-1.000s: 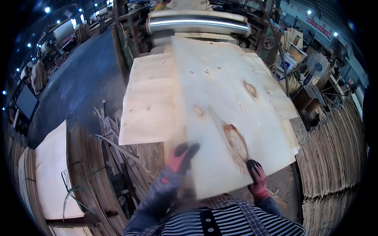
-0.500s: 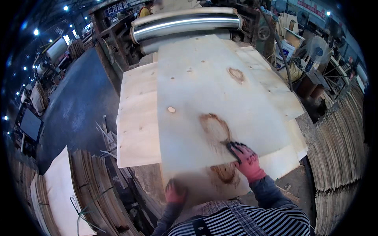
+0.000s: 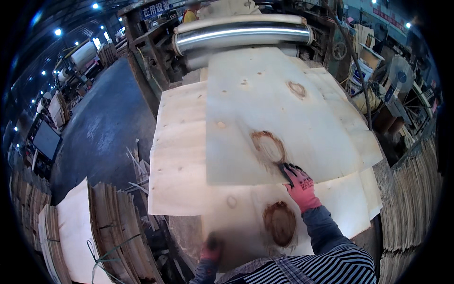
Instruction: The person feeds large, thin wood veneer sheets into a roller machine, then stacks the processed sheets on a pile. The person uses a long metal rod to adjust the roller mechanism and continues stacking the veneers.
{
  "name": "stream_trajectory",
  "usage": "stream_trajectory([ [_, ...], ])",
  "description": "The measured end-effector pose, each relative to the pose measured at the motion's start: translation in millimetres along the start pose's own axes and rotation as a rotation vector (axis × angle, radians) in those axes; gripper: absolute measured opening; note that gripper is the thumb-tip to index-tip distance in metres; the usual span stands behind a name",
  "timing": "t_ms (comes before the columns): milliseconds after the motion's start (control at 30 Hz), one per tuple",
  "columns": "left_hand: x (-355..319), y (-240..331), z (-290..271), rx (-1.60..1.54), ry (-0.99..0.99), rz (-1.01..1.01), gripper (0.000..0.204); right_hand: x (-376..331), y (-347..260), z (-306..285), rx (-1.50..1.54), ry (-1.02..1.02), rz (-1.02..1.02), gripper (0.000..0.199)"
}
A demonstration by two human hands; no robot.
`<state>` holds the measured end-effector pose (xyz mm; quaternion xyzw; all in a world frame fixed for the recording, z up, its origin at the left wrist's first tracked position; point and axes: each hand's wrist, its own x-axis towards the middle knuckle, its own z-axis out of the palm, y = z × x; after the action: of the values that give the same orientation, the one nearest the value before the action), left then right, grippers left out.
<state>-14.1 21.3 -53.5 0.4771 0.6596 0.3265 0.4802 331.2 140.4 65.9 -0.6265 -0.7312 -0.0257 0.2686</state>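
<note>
Sheet [image 3: 250, 109] in front of roller [image 3: 243, 39], right hand [image 3: 300, 187] at its near edge.
Right hand open, fingers loosely spread on top; left hand [image 3: 211, 248] blurred, grip unclear, farther from roller. Lettered sign [image 3: 157, 10] left of roller.

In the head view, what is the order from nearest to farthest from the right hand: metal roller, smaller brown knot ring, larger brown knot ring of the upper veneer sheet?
1. Larger brown knot ring: by the right hand, ahead-left.
2. Smaller brown knot ring: farther ahead, same veneer sheet.
3. Metal roller: farthest, at the top.
</note>
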Motion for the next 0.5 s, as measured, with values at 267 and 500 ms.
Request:
stream_trajectory([
  [267, -3, 10, 8, 0.214, 0.193, 0.284, 0.048, -86, -25, -37, -0.079, -0.141, 0.05, 0.052],
  [500, -1, -10, 9, 0.549, 0.183, 0.356, 0.058, -157, -56, -45, -0.074, -0.176, 0.012, 0.052],
])
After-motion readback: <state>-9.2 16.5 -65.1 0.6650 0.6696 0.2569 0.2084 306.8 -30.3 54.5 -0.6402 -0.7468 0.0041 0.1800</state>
